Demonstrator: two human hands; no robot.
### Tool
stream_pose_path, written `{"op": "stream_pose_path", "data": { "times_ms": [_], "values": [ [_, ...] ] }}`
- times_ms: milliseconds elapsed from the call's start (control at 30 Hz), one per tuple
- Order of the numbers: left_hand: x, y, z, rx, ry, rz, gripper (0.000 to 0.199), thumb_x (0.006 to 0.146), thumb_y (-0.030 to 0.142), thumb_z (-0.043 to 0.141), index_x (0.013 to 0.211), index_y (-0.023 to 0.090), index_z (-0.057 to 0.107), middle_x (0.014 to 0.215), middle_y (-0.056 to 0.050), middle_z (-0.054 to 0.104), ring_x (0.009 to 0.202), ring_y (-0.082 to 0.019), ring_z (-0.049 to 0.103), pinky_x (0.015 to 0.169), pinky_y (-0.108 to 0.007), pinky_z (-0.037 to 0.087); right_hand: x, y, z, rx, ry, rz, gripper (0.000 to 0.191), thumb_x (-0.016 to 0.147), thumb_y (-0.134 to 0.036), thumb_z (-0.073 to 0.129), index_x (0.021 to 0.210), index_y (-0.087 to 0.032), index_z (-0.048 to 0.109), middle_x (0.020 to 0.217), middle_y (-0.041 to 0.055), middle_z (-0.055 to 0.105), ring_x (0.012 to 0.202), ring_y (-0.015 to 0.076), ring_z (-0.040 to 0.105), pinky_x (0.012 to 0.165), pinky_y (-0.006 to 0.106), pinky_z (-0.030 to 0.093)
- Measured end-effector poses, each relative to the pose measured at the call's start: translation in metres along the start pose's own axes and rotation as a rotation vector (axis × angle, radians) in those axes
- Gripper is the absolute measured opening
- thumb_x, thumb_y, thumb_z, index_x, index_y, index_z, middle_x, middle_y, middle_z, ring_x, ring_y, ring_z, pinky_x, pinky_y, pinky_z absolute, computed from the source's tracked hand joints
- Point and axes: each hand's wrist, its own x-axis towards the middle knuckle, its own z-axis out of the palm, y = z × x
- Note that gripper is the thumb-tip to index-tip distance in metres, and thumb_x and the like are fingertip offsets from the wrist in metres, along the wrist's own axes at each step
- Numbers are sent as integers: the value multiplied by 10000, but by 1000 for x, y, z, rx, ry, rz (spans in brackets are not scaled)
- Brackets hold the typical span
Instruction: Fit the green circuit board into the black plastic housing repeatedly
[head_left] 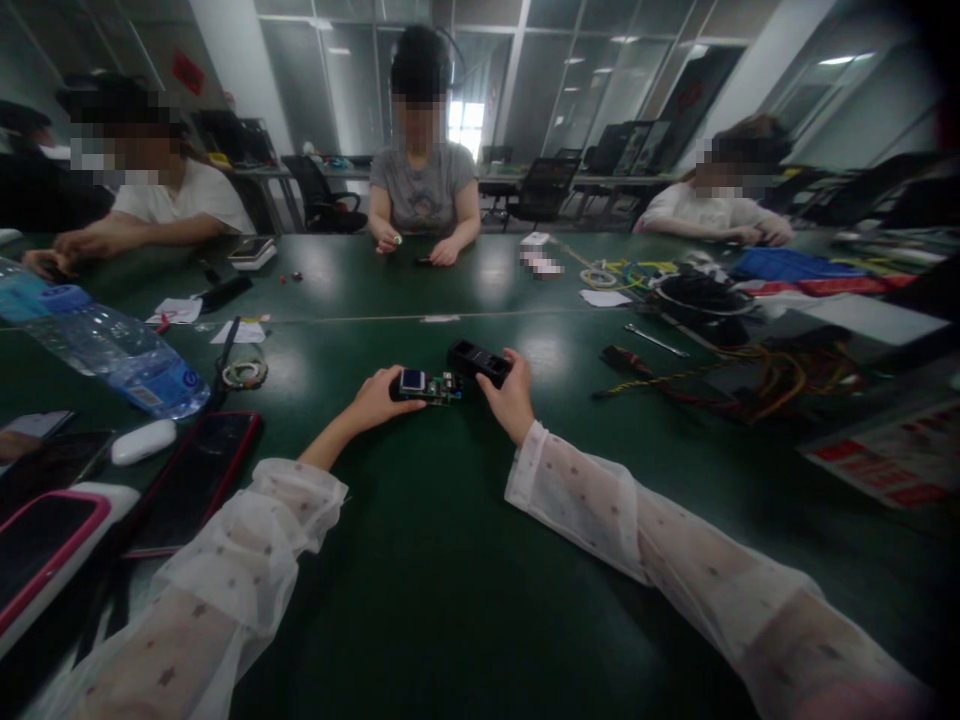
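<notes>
Between thumb and fingers, my left hand [377, 399] grips a small green circuit board [442, 388] with a little square screen [412, 380] on it. A dark piece sits at the board's left end, partly covered by my fingers. My right hand [513, 396] is closed on the right end of a black plastic casing [478, 362] with openings in its upper face. The casing lies just right of and beyond the board, very close to it; whether they touch I cannot tell. Both hands are low over the green table [420, 560].
At left are water bottles [120, 350], a white earbud case [143, 441] and several phones, one red-edged phone [199, 480] nearest. Bundled cables [750, 385], a wrench [656, 341] and a blue tray [795, 263] lie at right. People sit across the table.
</notes>
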Motion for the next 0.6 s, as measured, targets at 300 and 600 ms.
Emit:
{"op": "stream_pose_path", "data": {
  "times_ms": [300, 600],
  "values": [
    [0, 2, -2, -11, -6, -16, 572, 717, 596, 729, 1131, 232, 576, 1154, -91, 617, 1086, -294, 577, 934, -480, 458, -2, 1, 0, -8, 22, 13, 625, 788, -336, 678, 1320, -199, 381, 1254, 168, 456, 1203, 357, 452, 1062, 629, 351],
    [0, 0, -1, -17, -8, -3, 576, 722, 589, 730, 1156, 240, 584, 1162, -86, 622, 1087, -288, 575, 935, -478, 456, 1, 5, 2, -7, -8, 24, 449, 783, -295, 705, 1176, -193, 514, 1154, 139, 578, 1110, 323, 560, 1003, 583, 454]
  ]
}}
